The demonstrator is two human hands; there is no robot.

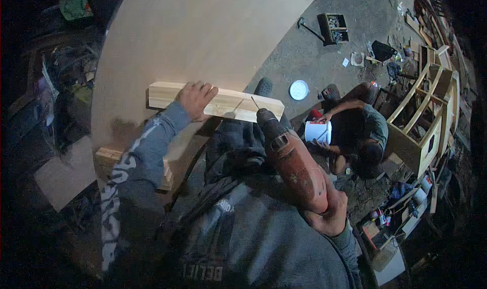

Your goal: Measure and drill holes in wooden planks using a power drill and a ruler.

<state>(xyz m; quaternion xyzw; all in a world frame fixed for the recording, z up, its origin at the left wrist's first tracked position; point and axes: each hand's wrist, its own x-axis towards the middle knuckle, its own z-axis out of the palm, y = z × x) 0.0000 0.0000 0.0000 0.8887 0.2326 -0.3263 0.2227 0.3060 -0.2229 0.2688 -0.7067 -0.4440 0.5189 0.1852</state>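
Your left hand (197,99) lies flat, fingers spread, pressed on top of the pale wooden batten (215,102), holding nothing but bearing down on it. Your right hand (329,215) is wrapped tight around the grip of the red power drill (296,163), which slants up and to the left from your lap. Its thin drill bit (255,103) touches the top face of the batten near the batten's right end, just to the right of your left hand.

That batten lies across the near edge of a large sheet of plywood (187,30), which serves as your surface and stretches away toward the top of the view. A second block of timber (109,157) shows under the sheet's lower left corner, partly hidden by your left sleeve.

Off to your right another person (362,137) crouches on the concrete floor (314,45) with a white bucket (318,132) in front of them. A round white lid (299,89) lies on the floor nearby, and an unfinished wooden frame (426,116) stands beyond them.
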